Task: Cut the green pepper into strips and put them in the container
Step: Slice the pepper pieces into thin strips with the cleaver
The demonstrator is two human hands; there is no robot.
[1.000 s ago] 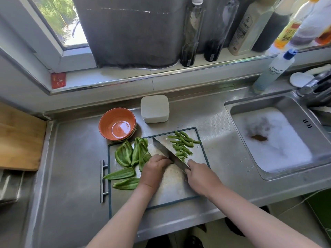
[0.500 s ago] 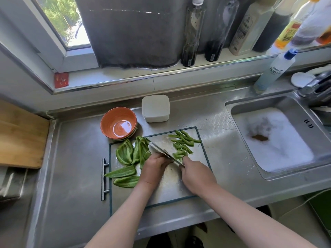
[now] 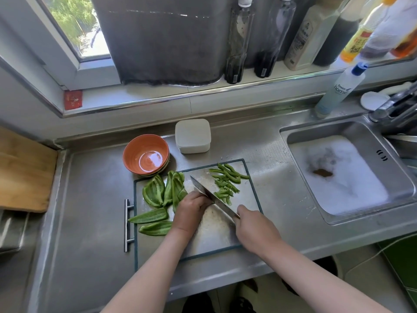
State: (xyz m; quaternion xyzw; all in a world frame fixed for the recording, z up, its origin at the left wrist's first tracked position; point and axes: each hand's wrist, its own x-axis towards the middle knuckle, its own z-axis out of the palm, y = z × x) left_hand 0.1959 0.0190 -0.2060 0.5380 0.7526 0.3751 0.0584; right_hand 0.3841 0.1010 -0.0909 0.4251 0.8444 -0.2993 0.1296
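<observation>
cutting: the right hand (image 3: 255,229) grips the knife (image 3: 209,193), fingers wrapped round the handle; the blade runs away from it up and to the left, over the cutting board (image 3: 214,240).
steadying: the left hand (image 3: 191,211) sits just left of the right hand, fingers curled under and knuckles against the blade's flat; what lies under the fingers is hidden, so whether they hold anything cannot be told.
pepper strips: the cut pepper strips (image 3: 225,184) lie in a loose heap beyond the right hand, on the far side of the blade, the nearest ones right at the steel.
pepper pieces: the uncut pepper pieces (image 3: 162,190) lie left of the left hand, one bunch beyond its knuckles and two flat ones beside the wrist, reaching over the board's left edge.
container: the white container (image 3: 193,136), lid on, stands on the tabletop (image 3: 90,211) beyond both hands, apart from the strips.
bowl: the orange bowl (image 3: 146,154) stands beyond and left of the left hand, near the container.
sink: the sink (image 3: 293,136), foam inside, lies well right of the right hand.
</observation>
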